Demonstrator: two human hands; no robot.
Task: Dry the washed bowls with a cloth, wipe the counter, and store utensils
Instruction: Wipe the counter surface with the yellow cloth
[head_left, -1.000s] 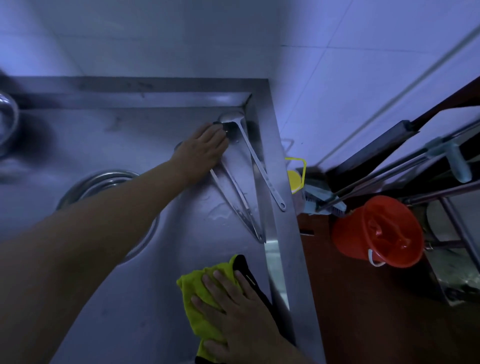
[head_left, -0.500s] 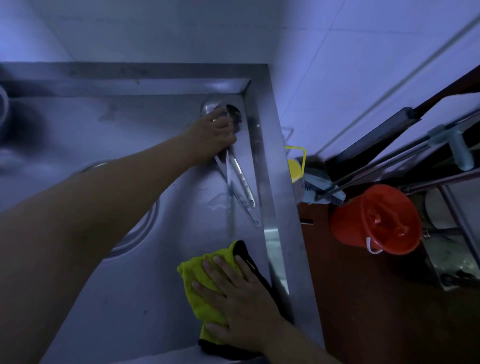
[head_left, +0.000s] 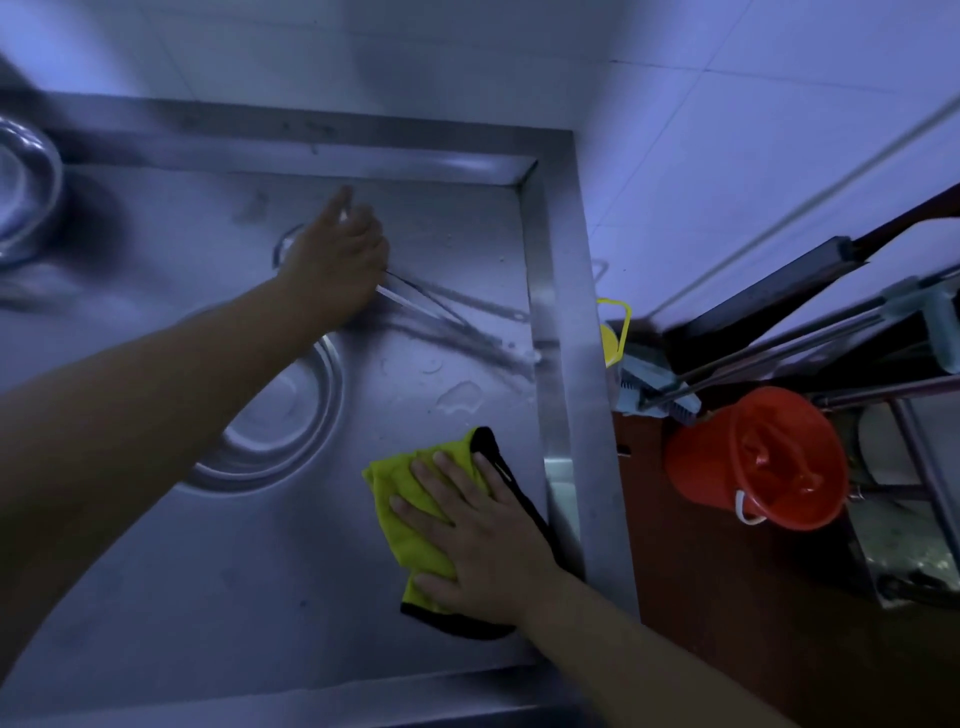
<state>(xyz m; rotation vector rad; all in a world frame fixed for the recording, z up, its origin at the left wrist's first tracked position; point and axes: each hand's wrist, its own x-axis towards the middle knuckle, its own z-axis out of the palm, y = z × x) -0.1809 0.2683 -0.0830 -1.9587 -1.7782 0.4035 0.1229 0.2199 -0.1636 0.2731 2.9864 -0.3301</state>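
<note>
The left hand (head_left: 335, 265) grips the bowl ends of the long metal utensils (head_left: 447, 317); their blurred handles trail right across the steel counter (head_left: 260, 571) toward its raised edge. The left arm reaches forward over a sunken steel bowl (head_left: 280, 415), index finger extended. The right hand (head_left: 467, 530) presses flat, fingers straight and spread, on the yellow cloth (head_left: 410, 530) near the counter's right edge.

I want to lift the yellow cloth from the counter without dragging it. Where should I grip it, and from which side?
Pinch the free far edge of the yellow cloth, coming from above. It lies flat on the counter under the right hand, so only that edge and the left side are exposed.
</note>
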